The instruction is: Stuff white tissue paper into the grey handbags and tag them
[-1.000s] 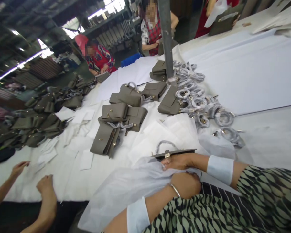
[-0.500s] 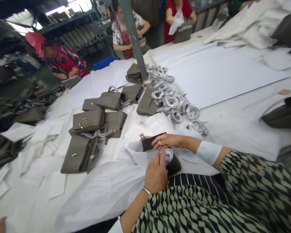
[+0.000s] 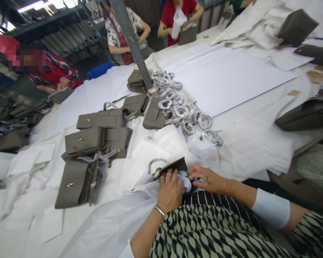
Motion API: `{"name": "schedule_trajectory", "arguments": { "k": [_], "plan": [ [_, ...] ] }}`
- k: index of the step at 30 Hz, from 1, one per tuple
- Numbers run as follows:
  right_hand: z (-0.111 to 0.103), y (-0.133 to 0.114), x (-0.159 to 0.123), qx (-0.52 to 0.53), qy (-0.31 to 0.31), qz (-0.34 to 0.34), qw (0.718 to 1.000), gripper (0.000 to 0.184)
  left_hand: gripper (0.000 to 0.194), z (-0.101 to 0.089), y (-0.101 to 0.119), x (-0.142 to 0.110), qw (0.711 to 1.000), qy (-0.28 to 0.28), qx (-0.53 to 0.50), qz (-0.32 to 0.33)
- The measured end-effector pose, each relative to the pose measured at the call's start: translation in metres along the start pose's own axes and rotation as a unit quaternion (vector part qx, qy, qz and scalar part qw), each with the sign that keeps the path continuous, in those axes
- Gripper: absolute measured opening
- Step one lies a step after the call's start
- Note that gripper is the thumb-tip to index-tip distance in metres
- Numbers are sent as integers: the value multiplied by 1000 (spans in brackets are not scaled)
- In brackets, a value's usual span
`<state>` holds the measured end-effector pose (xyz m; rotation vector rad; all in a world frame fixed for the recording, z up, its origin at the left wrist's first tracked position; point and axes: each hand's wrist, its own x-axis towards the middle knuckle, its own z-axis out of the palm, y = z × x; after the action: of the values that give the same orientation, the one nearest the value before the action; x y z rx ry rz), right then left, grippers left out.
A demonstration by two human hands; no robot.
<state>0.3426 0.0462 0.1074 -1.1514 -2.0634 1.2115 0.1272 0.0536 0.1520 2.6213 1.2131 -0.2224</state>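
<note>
Close to my body is a dark olive handbag (image 3: 179, 165) with its flap raised and a pale-wrapped handle behind it. My left hand (image 3: 170, 190) grips the bag at the flap, fingers bent over the inside edge. Crumpled whitish wrapping (image 3: 187, 182) bulges out between my hands. At the bag's right side, my right hand (image 3: 208, 180) has its fingers curled and pinched on the edge; the fingertips are partly hidden. A large translucent white sheet (image 3: 110, 224) spreads from under my left hand toward the lower left.
Several olive handbags (image 3: 83, 141) lie to the left. Beyond my hands are wrapped coiled straps (image 3: 181, 111) and a slanting metal post (image 3: 131, 43). White paper sheets (image 3: 161, 143) cover parts of the table. Co-workers (image 3: 180, 21) handle bags across the table.
My right hand has moved from above the bag's opening to its right side. My left hand has shifted onto the flap, which now stands more upright. The view has turned slightly right.
</note>
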Motion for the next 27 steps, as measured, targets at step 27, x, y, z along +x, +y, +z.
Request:
{"name": "schedule_trajectory", "arguments": {
  "k": [27],
  "plan": [
    [-13,3,21,-77,-58,-44,994,12,25,24,19,47,969,-179,-148,-78]
  ]
}}
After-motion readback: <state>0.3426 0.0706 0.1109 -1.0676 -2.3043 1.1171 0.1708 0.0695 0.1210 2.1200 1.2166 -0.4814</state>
